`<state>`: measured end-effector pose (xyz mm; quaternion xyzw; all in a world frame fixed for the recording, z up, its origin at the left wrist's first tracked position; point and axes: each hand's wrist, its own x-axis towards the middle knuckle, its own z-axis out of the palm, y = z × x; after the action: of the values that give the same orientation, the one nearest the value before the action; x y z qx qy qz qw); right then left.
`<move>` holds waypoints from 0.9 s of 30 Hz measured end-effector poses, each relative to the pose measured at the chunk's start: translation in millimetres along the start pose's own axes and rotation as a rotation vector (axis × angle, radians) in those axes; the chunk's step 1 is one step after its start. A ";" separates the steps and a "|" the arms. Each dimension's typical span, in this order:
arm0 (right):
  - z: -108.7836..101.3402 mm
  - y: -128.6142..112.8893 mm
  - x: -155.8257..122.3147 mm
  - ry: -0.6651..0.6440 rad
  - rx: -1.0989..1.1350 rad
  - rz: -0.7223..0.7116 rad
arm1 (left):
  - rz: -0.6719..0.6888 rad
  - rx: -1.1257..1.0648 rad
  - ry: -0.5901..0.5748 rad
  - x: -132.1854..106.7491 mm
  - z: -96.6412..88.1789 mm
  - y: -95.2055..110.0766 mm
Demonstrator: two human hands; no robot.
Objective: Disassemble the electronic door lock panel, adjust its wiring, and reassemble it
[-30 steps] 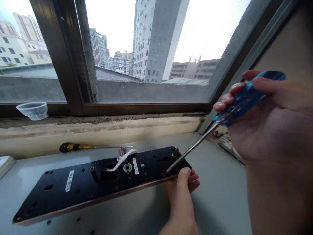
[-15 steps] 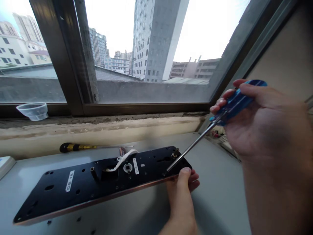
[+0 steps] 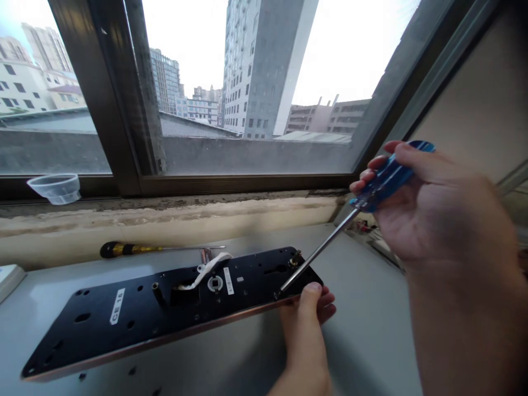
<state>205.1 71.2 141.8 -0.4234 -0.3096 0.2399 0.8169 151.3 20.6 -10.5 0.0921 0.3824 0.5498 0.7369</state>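
Observation:
My right hand (image 3: 437,203) is closed around the blue handle of a screwdriver (image 3: 325,245). Its long metal shaft slants down to the left, and the tip meets the plate near its front edge, at what looks like a screw. Below it, my left hand (image 3: 307,319) grips the right end of a long black door lock panel (image 3: 160,308), thumb at the edge and fingers underneath. The panel lies back side up, tilted, with a copper-coloured rim, a "CE 16" label (image 3: 117,306), a threaded post (image 3: 159,294) and a white cable (image 3: 210,269) coming from an opening.
Behind the panel lies a yellow-and-black screwdriver (image 3: 127,249) on the grey table (image 3: 371,308). A clear plastic cup (image 3: 55,188) stands on the window ledge. Several small dark pieces (image 3: 132,370) lie in front of the panel. A white object (image 3: 10,279) sits at the left edge.
My right hand and the screwdriver handle have shifted slightly left and down. The tip stays at about the same spot on the panel. My left hand and the panel have barely moved.

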 end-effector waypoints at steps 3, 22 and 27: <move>-1.1 3.0 2.3 -0.028 0.007 -0.019 | -0.011 0.000 0.003 -2.9 -0.5 1.0; 0.1 3.9 3.3 -0.011 0.014 -0.005 | -0.005 0.002 -0.014 -1.4 -1.5 0.5; -1.2 4.4 3.9 -0.033 0.015 -0.016 | -0.004 -0.013 -0.005 -2.8 -0.6 0.9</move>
<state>208.1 75.4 138.8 -0.4107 -0.3244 0.2428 0.8168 150.0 18.2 -9.1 0.0879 0.3772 0.5507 0.7394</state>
